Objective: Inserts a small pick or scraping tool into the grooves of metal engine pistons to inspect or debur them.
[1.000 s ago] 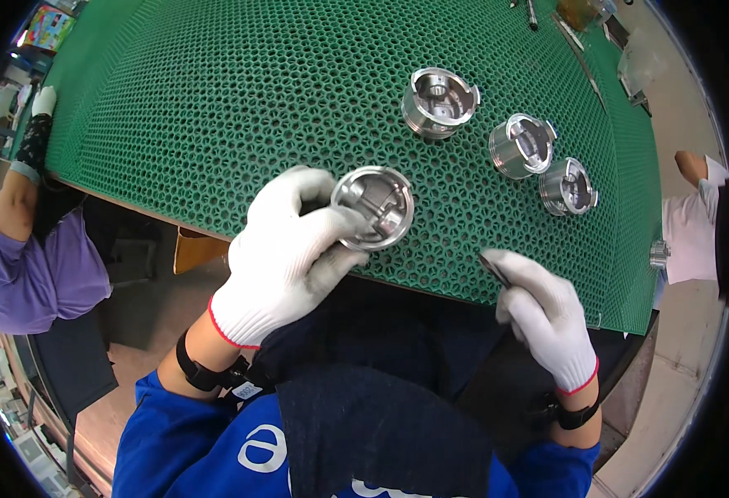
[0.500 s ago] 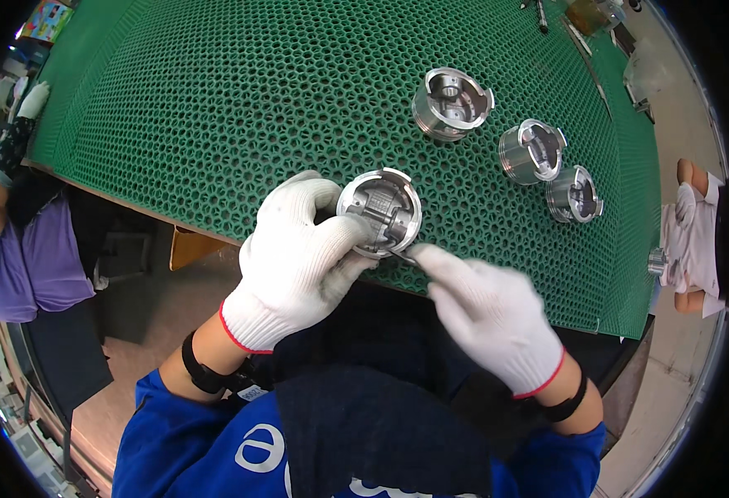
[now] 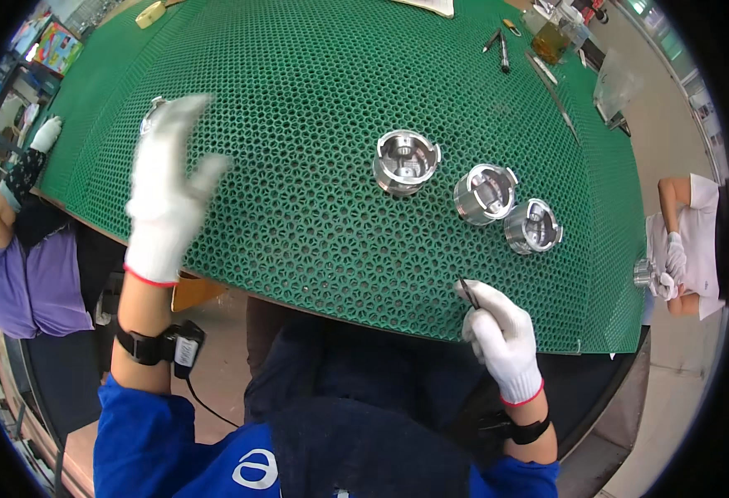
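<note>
My left hand [image 3: 169,187], in a white knit glove and smeared by motion, reaches over the left of the green mesh mat [image 3: 298,199]. Its fingers are stretched out and the thumb stands apart; nothing shows between them. Just beyond that hand a metal piston [image 3: 150,114] is partly hidden by the fingers. Near the mat's front edge my gloved right hand [image 3: 504,336] is closed on a thin dark hand tool [image 3: 467,292], its tip pointing up and away. Three silvery pistons, the left one [image 3: 406,163], the middle one [image 3: 486,196] and the right one [image 3: 533,227], stand open end up on the mat.
At the far right are a jar of amber liquid [image 3: 550,43], a dark pen-like tool [image 3: 504,55], a long thin strip [image 3: 557,100] and a clear plastic bag [image 3: 615,90]. A tape roll [image 3: 150,15] lies far left. Co-workers sit at both sides; the right one holds a piston [image 3: 643,272].
My left hand has let go of the piston it held and swung out to the left. A piston now shows there. My right hand has drawn back rightward with the tool; the view has shifted.
</note>
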The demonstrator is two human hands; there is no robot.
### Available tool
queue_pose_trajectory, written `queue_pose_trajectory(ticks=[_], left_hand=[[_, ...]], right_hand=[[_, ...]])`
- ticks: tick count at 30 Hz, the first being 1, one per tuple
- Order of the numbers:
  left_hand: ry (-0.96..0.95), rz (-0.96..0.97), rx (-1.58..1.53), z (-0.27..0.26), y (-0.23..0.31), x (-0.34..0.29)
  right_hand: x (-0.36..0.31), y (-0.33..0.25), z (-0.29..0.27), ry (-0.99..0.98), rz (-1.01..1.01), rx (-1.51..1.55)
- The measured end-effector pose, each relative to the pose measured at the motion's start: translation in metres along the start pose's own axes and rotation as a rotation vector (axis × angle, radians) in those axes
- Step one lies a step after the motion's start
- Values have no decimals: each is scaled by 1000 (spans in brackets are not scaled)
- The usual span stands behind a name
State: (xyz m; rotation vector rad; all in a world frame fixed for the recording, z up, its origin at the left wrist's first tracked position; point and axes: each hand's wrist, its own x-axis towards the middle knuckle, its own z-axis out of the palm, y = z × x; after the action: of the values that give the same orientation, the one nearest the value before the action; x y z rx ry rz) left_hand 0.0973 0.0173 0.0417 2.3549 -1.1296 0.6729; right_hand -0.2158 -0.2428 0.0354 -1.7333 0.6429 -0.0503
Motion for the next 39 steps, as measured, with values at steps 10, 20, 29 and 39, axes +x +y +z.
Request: queue_pose_trajectory(ticks=[10,20,29,39], left_hand=[[-204,425,-222,59,101,34],[-314,61,-579,12,109,-69],[-332,73,-550,16,113,-64],[-245,98,-624,18,113,-59]], right_hand=[[-2,1,1,13,17,57],[20,-21,12,-93,-537,-596],[6,-43,48,-112,-480,-1113],[10,-29,36,-106,-467,-713]])
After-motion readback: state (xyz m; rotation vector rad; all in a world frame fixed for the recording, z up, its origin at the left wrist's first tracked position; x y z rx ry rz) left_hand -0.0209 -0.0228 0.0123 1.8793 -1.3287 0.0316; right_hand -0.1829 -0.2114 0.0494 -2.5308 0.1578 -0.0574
